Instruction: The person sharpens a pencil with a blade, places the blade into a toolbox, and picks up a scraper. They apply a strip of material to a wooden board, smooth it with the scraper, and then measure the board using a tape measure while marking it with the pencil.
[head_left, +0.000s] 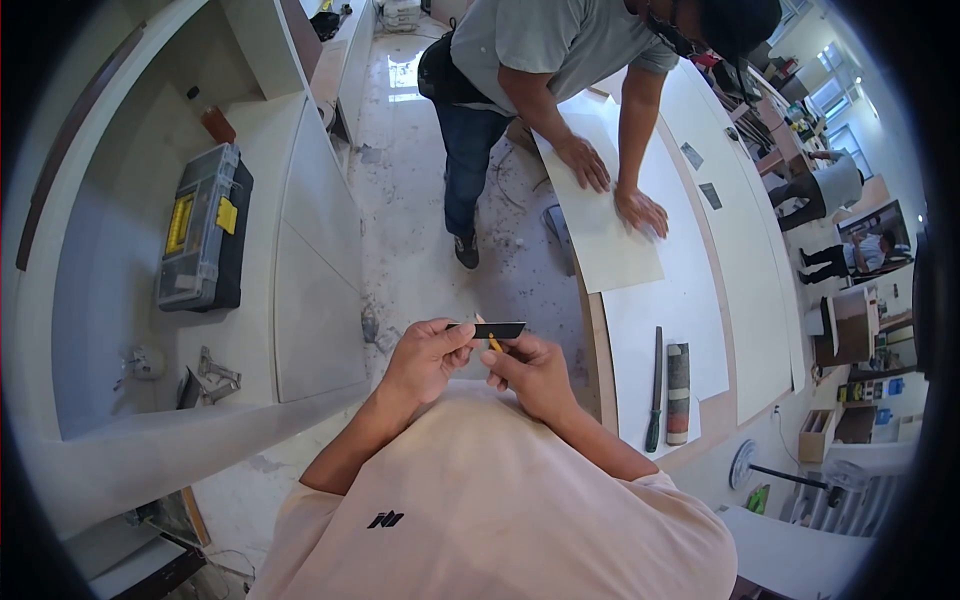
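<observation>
In front of my chest, my left hand [432, 357] pinches one end of a small flat black strip [500, 330], which is held level. My right hand [532, 372] is closed on a thin yellow tool [494, 342], perhaps a pencil, at the strip's near edge. The tool's tip is too small to make out. To the right, a file with a green handle [654, 400] and a striped roll [678, 393] lie side by side on the white sheet [640, 330] covering the table.
A co-worker [560, 50] leans over the table, both hands flat on a pale panel [610, 240]. On the left, a toolbox [205, 230], a bottle [212, 122] and a metal bracket [218, 375] sit in a white cabinet [310, 270]. Other people stand far right.
</observation>
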